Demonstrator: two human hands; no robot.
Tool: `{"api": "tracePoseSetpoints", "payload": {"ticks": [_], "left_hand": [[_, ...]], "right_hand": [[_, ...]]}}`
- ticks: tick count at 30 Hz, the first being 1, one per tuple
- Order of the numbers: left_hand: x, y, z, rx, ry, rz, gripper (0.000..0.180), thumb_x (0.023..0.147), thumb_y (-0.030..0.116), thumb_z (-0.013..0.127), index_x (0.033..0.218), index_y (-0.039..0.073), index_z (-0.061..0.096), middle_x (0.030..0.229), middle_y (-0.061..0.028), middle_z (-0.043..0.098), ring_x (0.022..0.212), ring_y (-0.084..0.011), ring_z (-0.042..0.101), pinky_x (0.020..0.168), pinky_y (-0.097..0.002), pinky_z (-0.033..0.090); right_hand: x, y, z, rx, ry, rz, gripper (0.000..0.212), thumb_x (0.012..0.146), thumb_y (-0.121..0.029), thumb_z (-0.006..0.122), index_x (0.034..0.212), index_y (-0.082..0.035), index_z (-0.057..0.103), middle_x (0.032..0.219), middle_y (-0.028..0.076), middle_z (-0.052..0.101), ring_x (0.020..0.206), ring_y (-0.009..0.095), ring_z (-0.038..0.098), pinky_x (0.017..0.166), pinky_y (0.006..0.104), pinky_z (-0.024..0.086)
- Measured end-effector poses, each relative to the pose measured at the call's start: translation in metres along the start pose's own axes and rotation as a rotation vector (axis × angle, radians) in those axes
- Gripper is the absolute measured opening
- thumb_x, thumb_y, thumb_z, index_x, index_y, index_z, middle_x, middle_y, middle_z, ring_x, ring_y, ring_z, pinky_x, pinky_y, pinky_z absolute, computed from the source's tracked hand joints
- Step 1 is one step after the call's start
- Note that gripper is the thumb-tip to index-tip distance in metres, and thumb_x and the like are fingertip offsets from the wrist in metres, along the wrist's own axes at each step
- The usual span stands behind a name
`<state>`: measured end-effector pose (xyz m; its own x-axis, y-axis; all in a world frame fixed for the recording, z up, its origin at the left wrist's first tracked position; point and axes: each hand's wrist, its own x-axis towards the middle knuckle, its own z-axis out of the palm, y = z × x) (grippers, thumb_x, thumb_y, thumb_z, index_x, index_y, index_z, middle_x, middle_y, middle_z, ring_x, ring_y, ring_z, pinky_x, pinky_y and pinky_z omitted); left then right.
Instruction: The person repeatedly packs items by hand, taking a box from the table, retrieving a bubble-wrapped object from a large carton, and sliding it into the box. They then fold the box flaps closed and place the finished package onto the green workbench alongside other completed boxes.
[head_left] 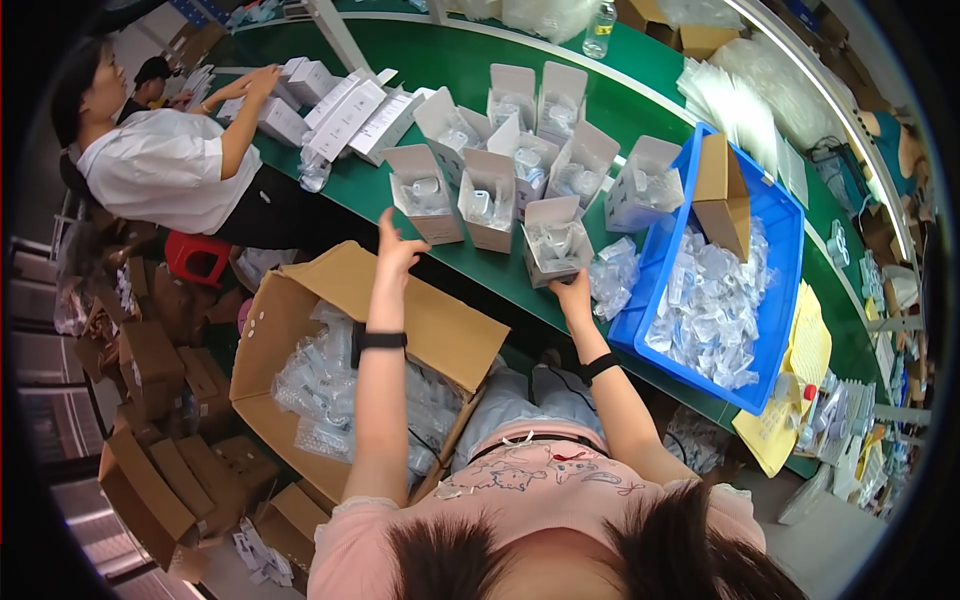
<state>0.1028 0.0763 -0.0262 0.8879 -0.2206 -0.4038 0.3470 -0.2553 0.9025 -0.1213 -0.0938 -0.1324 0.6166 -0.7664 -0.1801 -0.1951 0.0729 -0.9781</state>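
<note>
My right hand (pixel 572 296) is closed on the lower near corner of an open white carton (pixel 552 211), which has a clear plastic bag packed inside it. My left hand (pixel 400 246) holds nothing; its fingers are spread beside the near-left carton (pixel 436 229). Several more white cartons stand grouped behind, flaps up. In one of them (pixel 490 238) a small white device shows through the plastic wrap. Just right of my right hand, a loose clear bag (pixel 613 275) lies against the blue bin.
A blue bin (pixel 627 325) of small clear packets sits at the right, a brown cardboard piece (pixel 722 190) in it. Below my left forearm, a large cardboard box (pixel 262 345) holds bubble-wrapped items. Closed white boxes (pixel 345 115) and a co-worker (pixel 165 165) are at the left.
</note>
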Motion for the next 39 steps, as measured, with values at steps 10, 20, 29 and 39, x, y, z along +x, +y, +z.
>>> {"api": "tracePoseSetpoints", "payload": {"ticks": [10, 20, 29, 39], "left_hand": [[0.071, -0.046, 0.020, 0.078, -0.348, 0.224, 0.049, 0.057, -0.009, 0.059, 0.103, 0.000, 0.046, 0.093, -0.0117, 0.058, 0.083, -0.0224, 0.056, 0.069, -0.0327, 0.046], [0.017, -0.008, 0.045, 0.110, 0.003, 0.184, 0.070, 0.064, 0.006, 0.062, 0.125, 0.000, 0.030, 0.121, -0.0209, 0.043, 0.113, -0.0281, 0.043, 0.091, -0.0350, 0.037], [-0.211, -0.044, -0.074, 0.103, -0.102, 0.281, 0.039, 0.075, 0.006, 0.060, 0.112, 0.009, 0.048, 0.123, -0.0079, 0.042, 0.114, -0.0211, 0.041, 0.088, -0.0345, 0.040], [-0.200, -0.104, -0.100, -0.101, 0.095, 0.163, 0.034, 0.076, 0.003, 0.058, 0.109, 0.006, 0.050, 0.117, -0.0075, 0.048, 0.109, -0.0190, 0.046, 0.084, -0.0306, 0.042]], "right_hand": [[0.008, -0.012, 0.054, -0.276, 0.041, -0.101, 0.065, 0.070, -0.009, 0.068, 0.127, 0.000, 0.036, 0.107, 0.024, 0.055, 0.101, 0.033, 0.055, 0.084, 0.0354, 0.041], [0.030, 0.017, 0.066, -0.240, 0.099, -0.184, 0.065, 0.073, -0.011, 0.064, 0.129, 0.000, 0.033, 0.113, 0.025, 0.051, 0.103, 0.033, 0.052, 0.086, 0.0345, 0.040], [-0.050, -0.029, 0.053, -0.401, -0.537, -0.037, 0.042, 0.073, -0.007, 0.059, 0.114, 0.000, 0.051, 0.104, 0.017, 0.059, 0.097, 0.024, 0.057, 0.084, 0.0323, 0.044], [0.014, -0.154, 0.305, -0.604, -0.388, -1.073, 0.053, 0.067, -0.003, 0.061, 0.117, -0.010, 0.046, 0.121, 0.016, 0.042, 0.116, 0.035, 0.036, 0.093, 0.0446, 0.034]]}}
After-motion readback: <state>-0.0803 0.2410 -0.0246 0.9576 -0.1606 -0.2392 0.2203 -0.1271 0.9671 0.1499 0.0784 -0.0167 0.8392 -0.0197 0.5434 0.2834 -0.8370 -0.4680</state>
